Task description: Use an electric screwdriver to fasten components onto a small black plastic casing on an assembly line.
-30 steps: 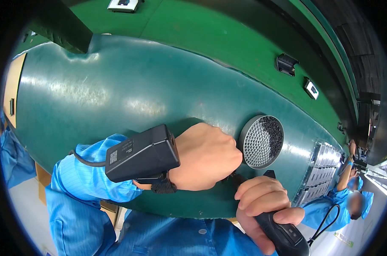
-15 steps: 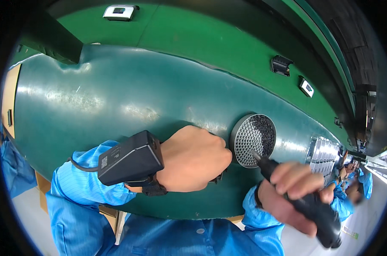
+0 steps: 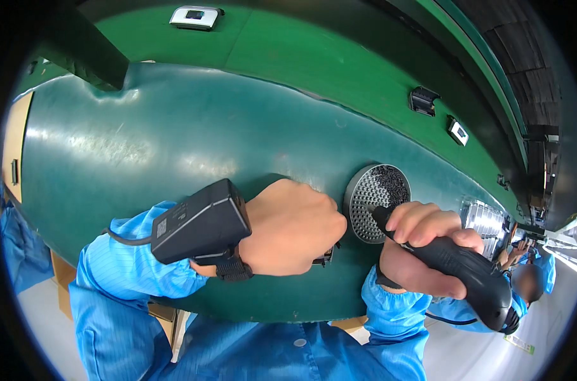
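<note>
At the near edge of the green worktop (image 3: pixel 174 146), we are pressing our closed left hand (image 3: pixel 291 228) onto a small dark part (image 3: pixel 325 256), largely hidden, while our right hand (image 3: pixel 422 244) is gripping a black power driver (image 3: pixel 457 267). It looks rigid and light; we are holding it by its body.

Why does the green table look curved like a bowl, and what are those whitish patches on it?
In the head view the fisheye lens bends the green belt toward the dark round rim; the whitish patches are glare from overhead light. The left hand and the right hand, holding a black power tool, look sharp; the co-worker at far right is blurred.
</note>
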A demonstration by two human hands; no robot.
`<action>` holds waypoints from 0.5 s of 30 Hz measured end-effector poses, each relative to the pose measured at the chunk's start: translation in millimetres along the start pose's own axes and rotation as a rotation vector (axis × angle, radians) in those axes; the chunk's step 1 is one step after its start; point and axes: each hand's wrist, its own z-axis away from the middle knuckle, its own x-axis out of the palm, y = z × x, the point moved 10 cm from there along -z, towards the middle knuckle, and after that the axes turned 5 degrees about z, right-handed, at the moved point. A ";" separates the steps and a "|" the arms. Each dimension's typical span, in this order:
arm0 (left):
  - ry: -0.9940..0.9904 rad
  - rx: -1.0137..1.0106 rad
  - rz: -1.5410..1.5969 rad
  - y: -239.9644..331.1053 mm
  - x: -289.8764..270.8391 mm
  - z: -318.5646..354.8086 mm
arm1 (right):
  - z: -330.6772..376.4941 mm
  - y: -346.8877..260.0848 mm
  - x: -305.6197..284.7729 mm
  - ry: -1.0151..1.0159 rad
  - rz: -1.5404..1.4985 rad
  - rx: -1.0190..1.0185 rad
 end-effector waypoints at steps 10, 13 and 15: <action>0.322 0.035 0.298 14.0 -13.9 74.5 | 2.6 -65.4 -4.3 0.134 -0.015 0.008; 0.464 0.049 0.320 9.6 -9.6 105.1 | 6.7 -75.4 36.1 0.056 -0.102 0.076; 0.542 0.148 0.299 10.1 -7.2 108.4 | 20.9 -69.0 63.1 0.037 -0.074 0.092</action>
